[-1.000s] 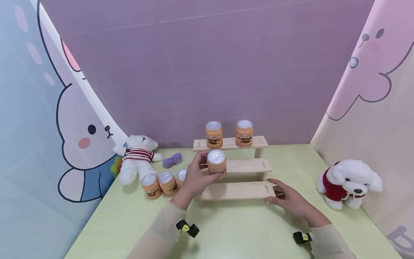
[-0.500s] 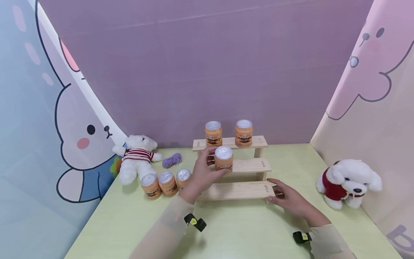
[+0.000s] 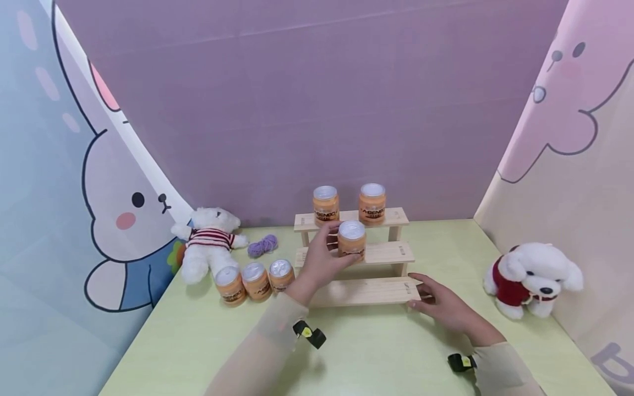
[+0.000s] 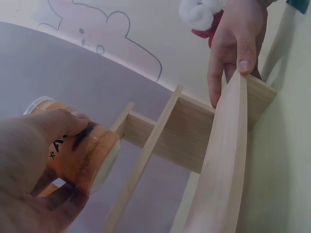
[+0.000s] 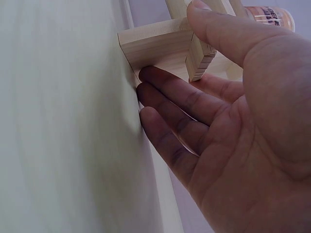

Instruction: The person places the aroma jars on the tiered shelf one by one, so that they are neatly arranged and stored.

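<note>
Left grip (image 3: 322, 263) grasps silver-topped orange jar (image 3: 352, 247) near middle tier of wooden stand (image 3: 369, 291); right grip (image 3: 446, 306) pinches stand's right front end. Gaps separate its tiers; counter (image 3: 381, 352) extends before it.

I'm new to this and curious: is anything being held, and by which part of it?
Yes: the left grip holds a jar around its side, and the right grip holds the bottom board by its right end.
</note>
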Demonstrator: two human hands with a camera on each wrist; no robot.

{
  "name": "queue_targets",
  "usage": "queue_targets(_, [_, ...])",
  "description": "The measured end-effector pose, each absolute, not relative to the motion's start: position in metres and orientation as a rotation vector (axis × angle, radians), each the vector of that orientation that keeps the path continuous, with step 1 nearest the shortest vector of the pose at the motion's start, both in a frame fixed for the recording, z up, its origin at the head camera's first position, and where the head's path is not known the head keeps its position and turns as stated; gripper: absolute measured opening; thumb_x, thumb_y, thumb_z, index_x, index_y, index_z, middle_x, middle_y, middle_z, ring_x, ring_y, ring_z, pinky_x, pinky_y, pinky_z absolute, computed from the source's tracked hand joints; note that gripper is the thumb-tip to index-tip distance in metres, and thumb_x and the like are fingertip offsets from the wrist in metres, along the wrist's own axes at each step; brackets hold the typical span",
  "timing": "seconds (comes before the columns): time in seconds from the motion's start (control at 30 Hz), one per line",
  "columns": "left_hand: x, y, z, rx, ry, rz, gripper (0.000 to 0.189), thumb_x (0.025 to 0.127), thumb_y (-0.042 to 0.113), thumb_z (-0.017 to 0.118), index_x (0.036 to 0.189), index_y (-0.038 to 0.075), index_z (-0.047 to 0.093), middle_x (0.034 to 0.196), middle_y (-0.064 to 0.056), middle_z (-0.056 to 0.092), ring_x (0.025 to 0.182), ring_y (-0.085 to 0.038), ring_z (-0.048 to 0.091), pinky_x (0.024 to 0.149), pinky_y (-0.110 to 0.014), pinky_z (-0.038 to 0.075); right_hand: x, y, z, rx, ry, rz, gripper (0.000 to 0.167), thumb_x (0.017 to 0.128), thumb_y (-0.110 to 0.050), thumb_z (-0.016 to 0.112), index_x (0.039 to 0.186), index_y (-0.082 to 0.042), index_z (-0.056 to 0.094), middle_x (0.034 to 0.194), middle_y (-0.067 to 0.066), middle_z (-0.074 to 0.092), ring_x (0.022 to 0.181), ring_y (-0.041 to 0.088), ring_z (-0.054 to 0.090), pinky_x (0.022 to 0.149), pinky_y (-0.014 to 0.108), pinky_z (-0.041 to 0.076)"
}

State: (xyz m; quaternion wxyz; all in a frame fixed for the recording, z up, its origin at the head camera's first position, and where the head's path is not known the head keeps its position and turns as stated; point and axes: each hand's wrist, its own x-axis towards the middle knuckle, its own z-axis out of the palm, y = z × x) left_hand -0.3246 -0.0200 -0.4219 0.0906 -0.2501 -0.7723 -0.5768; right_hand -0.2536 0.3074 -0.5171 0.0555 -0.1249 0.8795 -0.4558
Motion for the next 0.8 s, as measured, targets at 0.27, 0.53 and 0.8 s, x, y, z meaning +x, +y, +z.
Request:
queue_targets(0.27, [-0.327,-0.007,-0.424,-0.744,-2.285,-1.740,0.077,0.078,0.015,0.095,0.142,0.018,0.053,0.132,-0.003,0.059,0.113,-0.027,0.065,0.097,-0.045,0.056,-0.254,0.307,-0.517,-0.364,2.689,-1.362,0.076,0.097,-0.036,0.077,0.160,-0.017,0.039,0.124,0.005,0.070,0.113,0.020,0.067,0.098,0.040,0.054])
queue_targets(0.53, [-0.329,0.005,-0.426,-0.704,-2.302,-1.761,0.077,0.076,0.014,0.096,0.141,0.021,0.054,0.130,0.002,0.059,0.110,-0.024,0.065,0.093,-0.037,0.057,-0.253,0.307,-0.517,-0.381,2.685,-1.374,0.075,0.098,-0.034,0.076,0.160,-0.015,0.039,0.123,0.006,0.070,0.113,0.022,0.067,0.098,0.043,0.055])
queue_targets(0.8, [-0.332,0.016,-0.433,-0.685,-2.304,-1.780,0.076,0.077,0.016,0.096,0.140,0.022,0.053,0.127,0.004,0.059,0.112,-0.027,0.065,0.093,-0.035,0.057,-0.252,0.306,-0.515,-0.400,2.679,-1.387,0.076,0.098,-0.031,0.076,0.160,-0.011,0.037,0.125,0.009,0.070,0.113,0.023,0.067,0.097,0.042,0.055])
